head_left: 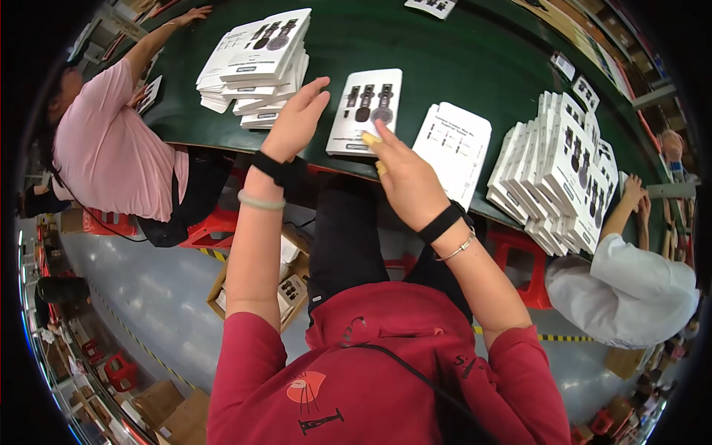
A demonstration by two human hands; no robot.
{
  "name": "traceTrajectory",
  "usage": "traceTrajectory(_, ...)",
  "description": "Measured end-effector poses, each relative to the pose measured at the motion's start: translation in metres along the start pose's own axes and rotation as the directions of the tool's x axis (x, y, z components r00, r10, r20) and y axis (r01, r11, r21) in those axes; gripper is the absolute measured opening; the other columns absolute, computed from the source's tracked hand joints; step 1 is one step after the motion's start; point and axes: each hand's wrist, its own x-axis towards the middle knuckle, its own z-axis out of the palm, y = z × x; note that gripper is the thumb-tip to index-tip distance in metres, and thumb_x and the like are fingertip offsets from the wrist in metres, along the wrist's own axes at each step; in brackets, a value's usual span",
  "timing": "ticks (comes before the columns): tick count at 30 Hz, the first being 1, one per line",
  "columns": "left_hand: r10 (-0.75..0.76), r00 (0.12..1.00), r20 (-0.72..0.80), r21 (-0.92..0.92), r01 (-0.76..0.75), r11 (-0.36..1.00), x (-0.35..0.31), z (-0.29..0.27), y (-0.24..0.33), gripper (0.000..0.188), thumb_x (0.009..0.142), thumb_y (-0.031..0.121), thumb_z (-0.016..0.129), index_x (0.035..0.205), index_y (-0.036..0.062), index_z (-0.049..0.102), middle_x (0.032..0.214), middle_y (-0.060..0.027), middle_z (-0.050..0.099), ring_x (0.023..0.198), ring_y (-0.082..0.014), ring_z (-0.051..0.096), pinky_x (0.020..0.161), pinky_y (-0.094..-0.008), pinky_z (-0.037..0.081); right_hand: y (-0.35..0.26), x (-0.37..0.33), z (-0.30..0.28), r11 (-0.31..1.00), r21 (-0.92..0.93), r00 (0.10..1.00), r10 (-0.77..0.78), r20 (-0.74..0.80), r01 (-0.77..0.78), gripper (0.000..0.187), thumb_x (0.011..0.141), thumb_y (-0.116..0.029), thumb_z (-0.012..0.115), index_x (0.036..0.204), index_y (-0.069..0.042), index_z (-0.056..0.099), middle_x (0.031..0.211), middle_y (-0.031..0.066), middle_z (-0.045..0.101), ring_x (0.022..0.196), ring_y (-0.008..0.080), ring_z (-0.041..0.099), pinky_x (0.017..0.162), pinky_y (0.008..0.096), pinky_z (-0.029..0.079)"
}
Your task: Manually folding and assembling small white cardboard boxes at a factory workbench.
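A flat white box [363, 93] printed with dark gadgets lies face up on the green table in front of me. My left hand [295, 122] is raised just left of it, fingers stretched out, holding nothing. Over the box's lower right corner reaches my right hand [406, 174], with yellow covers on some fingertips. Its fingers are extended and apart, and one tip appears to touch the printed face. Partly behind that hand, a second white box [456, 137] lies with its text side up, close to the table's near edge.
Left of me stands a stack of similar boxes [256, 55]; to the right, a larger leaning stack [560, 163]. People sit at both sides, one in a pink shirt [122, 159], one in a pale shirt [623, 289]. An open carton [297, 276] stands below the green table [445, 59].
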Motion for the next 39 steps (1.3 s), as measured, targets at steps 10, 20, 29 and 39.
traceTrajectory(10,0.41,0.906,0.103,0.511,-0.402,0.76,-0.087,0.12,0.05,0.037,0.092,0.023,0.07,0.115,-0.0059,0.063,0.105,-0.0208,0.067,0.097,-0.0333,0.065,0.079,-0.0385,0.054,-0.003,-0.057,-0.066,0.907,-0.422,1.0,0.002,0.006,0.001,0.035,0.088,-0.008,0.064,0.123,-0.001,0.061,0.139,0.022,0.054,0.119,0.0378,0.057,0.099,0.044,0.048)
traceTrajectory(20,0.326,0.944,0.043,0.777,-0.237,0.584,-0.079,0.16,0.026,0.043,0.087,0.033,0.076,0.103,-0.0035,0.059,0.094,-0.019,0.062,0.091,-0.0363,0.063,0.075,-0.0419,0.053,0.021,-0.093,-0.087,0.962,-0.26,0.995,0.069,-0.068,-0.084,0.035,0.089,-0.006,0.064,0.123,0.0,0.061,0.132,0.0215,0.06,0.116,0.0365,0.06,0.098,0.0432,0.049)
traceTrajectory(29,0.222,0.969,0.108,0.002,-0.223,0.975,-0.132,0.13,0.052,0.019,0.098,0.013,0.061,0.107,-0.0031,0.058,0.095,-0.0148,0.064,0.084,-0.0225,0.065,0.075,-0.0313,0.05,-0.004,-0.076,-0.112,0.982,-0.04,0.921,0.159,-0.355,-0.185,0.032,0.088,-0.002,0.069,0.119,-0.001,0.064,0.107,0.0125,0.065,0.082,0.0209,0.062,0.078,0.0313,0.053)
traceTrajectory(39,0.015,0.824,0.567,-0.495,0.326,0.805,-0.243,0.091,0.043,0.049,0.093,0.017,0.065,0.134,-0.0009,0.046,0.13,-0.0101,0.056,0.118,-0.0184,0.055,0.101,-0.0314,0.042,-0.042,-0.11,-0.133,0.993,0.083,0.984,0.07,0.162,-0.084,0.021,0.082,-0.013,0.079,0.097,-0.003,0.068,0.085,0.0058,0.055,0.07,0.0173,0.056,0.061,0.0317,0.047)
